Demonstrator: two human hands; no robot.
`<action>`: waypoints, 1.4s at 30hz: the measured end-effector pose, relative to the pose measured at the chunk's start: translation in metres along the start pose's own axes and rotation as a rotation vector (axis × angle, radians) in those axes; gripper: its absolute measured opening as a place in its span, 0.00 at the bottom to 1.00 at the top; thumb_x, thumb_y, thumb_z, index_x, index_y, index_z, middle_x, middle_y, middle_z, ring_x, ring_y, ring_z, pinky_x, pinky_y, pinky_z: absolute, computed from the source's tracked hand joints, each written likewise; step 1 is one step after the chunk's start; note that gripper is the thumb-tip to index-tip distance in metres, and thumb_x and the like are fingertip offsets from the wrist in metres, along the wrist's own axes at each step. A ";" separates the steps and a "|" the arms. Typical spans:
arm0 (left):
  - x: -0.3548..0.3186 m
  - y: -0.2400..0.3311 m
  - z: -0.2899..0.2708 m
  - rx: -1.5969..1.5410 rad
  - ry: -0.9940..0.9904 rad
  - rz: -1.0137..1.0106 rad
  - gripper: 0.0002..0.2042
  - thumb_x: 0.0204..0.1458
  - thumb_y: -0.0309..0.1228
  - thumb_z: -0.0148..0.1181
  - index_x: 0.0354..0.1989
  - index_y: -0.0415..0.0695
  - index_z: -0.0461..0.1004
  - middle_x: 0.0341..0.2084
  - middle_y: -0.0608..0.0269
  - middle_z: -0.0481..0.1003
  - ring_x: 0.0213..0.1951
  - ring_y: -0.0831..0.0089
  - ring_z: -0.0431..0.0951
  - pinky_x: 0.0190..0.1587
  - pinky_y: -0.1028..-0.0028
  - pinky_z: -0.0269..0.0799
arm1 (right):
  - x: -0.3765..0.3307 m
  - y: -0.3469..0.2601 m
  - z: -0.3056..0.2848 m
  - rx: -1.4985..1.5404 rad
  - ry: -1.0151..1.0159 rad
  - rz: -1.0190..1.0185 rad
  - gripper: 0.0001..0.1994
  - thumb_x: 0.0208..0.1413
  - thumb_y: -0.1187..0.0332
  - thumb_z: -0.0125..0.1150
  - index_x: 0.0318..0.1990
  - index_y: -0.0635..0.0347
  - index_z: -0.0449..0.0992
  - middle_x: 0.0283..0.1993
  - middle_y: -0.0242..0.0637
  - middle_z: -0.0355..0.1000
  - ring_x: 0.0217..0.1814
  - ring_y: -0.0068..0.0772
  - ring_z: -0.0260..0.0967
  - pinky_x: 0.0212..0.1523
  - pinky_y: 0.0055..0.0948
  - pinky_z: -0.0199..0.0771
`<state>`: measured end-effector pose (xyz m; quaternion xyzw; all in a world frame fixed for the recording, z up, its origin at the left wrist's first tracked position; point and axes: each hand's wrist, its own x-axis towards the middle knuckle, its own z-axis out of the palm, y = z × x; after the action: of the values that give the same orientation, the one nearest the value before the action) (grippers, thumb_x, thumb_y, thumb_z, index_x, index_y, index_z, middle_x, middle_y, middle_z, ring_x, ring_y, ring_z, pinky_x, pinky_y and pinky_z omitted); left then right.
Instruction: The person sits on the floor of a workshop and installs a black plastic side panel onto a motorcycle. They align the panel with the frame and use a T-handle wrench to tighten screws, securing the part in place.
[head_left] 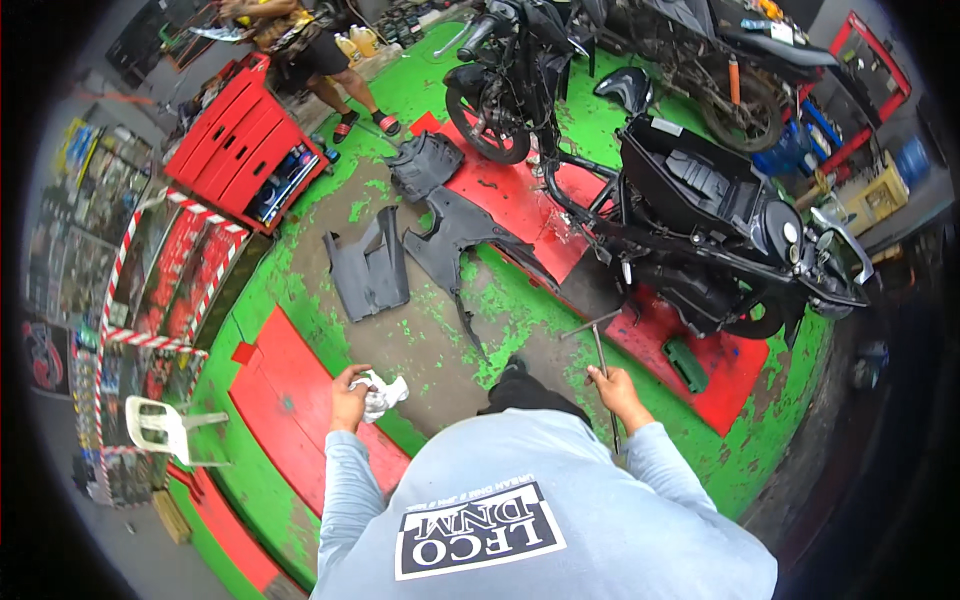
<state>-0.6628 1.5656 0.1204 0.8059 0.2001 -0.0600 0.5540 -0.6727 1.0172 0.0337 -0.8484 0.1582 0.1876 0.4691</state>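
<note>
My left hand (347, 398) is closed on a crumpled white rag (383, 394), held out to the left of my body. In my right hand (622, 393) is a T-handle wrench (602, 352), gripped along its shaft with the crossbar pointing away from me. Ahead on the right stands a partly stripped black scooter (690, 215) on a red platform (715, 375), its underseat bin exposed. A dark green tool case (685, 366) lies on the platform, just beyond my right hand.
Dark plastic fairing panels (370, 265) lie on the worn green floor ahead. A red tool cabinet (240, 145) and a white plastic chair (160, 428) stand left. Another person (310, 55) stands at the back left. A second motorcycle (740, 85) is parked at the far right.
</note>
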 end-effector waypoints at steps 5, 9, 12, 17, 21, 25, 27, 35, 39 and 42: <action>0.098 0.050 -0.004 -0.018 -0.121 0.048 0.18 0.50 0.19 0.50 0.49 0.37 0.80 0.32 0.59 0.81 0.33 0.74 0.79 0.39 0.73 0.76 | 0.070 -0.017 0.038 0.013 0.060 0.144 0.26 0.66 0.44 0.57 0.33 0.59 0.87 0.34 0.51 0.82 0.38 0.52 0.80 0.44 0.46 0.76; 0.178 0.063 -0.018 0.037 -0.182 0.076 0.17 0.51 0.19 0.53 0.49 0.36 0.81 0.34 0.61 0.81 0.32 0.77 0.79 0.39 0.75 0.76 | 0.103 -0.032 0.059 0.015 0.143 0.189 0.25 0.65 0.46 0.60 0.34 0.62 0.85 0.30 0.52 0.79 0.34 0.48 0.78 0.39 0.46 0.75; 0.257 0.082 -0.004 0.160 -0.308 0.097 0.13 0.54 0.24 0.62 0.49 0.36 0.80 0.36 0.60 0.81 0.36 0.74 0.80 0.43 0.73 0.76 | 0.112 -0.041 0.084 0.011 0.280 0.307 0.26 0.63 0.46 0.62 0.33 0.65 0.84 0.32 0.58 0.79 0.37 0.54 0.79 0.42 0.49 0.75; 0.374 0.056 0.041 0.524 -0.712 0.212 0.16 0.55 0.33 0.68 0.50 0.39 0.80 0.46 0.55 0.83 0.53 0.65 0.80 0.58 0.67 0.71 | 0.100 -0.070 0.151 -0.088 0.300 0.574 0.25 0.62 0.47 0.63 0.34 0.67 0.83 0.31 0.60 0.77 0.37 0.66 0.77 0.39 0.55 0.76; 0.412 0.054 0.119 0.800 -1.160 0.347 0.15 0.55 0.36 0.68 0.48 0.44 0.81 0.44 0.50 0.82 0.49 0.55 0.82 0.53 0.63 0.75 | 0.083 -0.067 0.241 0.150 0.394 0.810 0.21 0.63 0.49 0.63 0.37 0.63 0.84 0.36 0.59 0.79 0.43 0.65 0.77 0.46 0.55 0.76; 0.427 -0.024 0.184 1.035 -1.345 0.316 0.13 0.54 0.38 0.67 0.45 0.49 0.83 0.42 0.47 0.82 0.46 0.48 0.82 0.50 0.59 0.77 | 0.110 -0.023 0.334 0.360 0.448 0.800 0.16 0.61 0.55 0.65 0.44 0.60 0.82 0.39 0.53 0.81 0.44 0.61 0.79 0.48 0.53 0.76; 0.425 -0.080 0.211 1.114 -1.351 0.261 0.12 0.53 0.39 0.67 0.43 0.50 0.83 0.41 0.48 0.83 0.46 0.50 0.83 0.50 0.59 0.77 | 0.138 0.002 0.360 0.466 0.339 0.882 0.19 0.56 0.59 0.71 0.50 0.61 0.78 0.43 0.54 0.81 0.48 0.58 0.79 0.51 0.49 0.77; 0.459 -0.211 0.207 1.008 -1.207 0.199 0.13 0.55 0.32 0.67 0.47 0.39 0.80 0.41 0.50 0.83 0.46 0.61 0.83 0.51 0.65 0.75 | 0.283 0.172 0.506 0.417 0.309 1.084 0.32 0.48 0.58 0.78 0.59 0.61 0.74 0.54 0.59 0.78 0.58 0.59 0.75 0.59 0.49 0.75; 0.497 -0.206 0.135 1.100 -1.010 -0.040 0.12 0.56 0.29 0.67 0.47 0.40 0.80 0.39 0.56 0.83 0.43 0.68 0.81 0.51 0.68 0.75 | 0.307 0.207 0.523 0.308 0.167 0.952 0.29 0.47 0.59 0.78 0.56 0.58 0.77 0.53 0.55 0.79 0.57 0.58 0.76 0.57 0.50 0.75; 0.517 -0.196 0.089 1.155 -0.949 -0.041 0.13 0.54 0.27 0.66 0.48 0.40 0.80 0.37 0.56 0.82 0.40 0.69 0.80 0.46 0.69 0.76 | 0.302 0.219 0.530 0.237 0.110 0.839 0.23 0.52 0.52 0.74 0.52 0.55 0.81 0.48 0.53 0.80 0.53 0.57 0.77 0.55 0.50 0.75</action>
<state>-0.2562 1.6761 -0.2481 0.8522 -0.1087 -0.5072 0.0684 -0.5942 1.3315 -0.5279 -0.6596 0.5341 0.2970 0.4375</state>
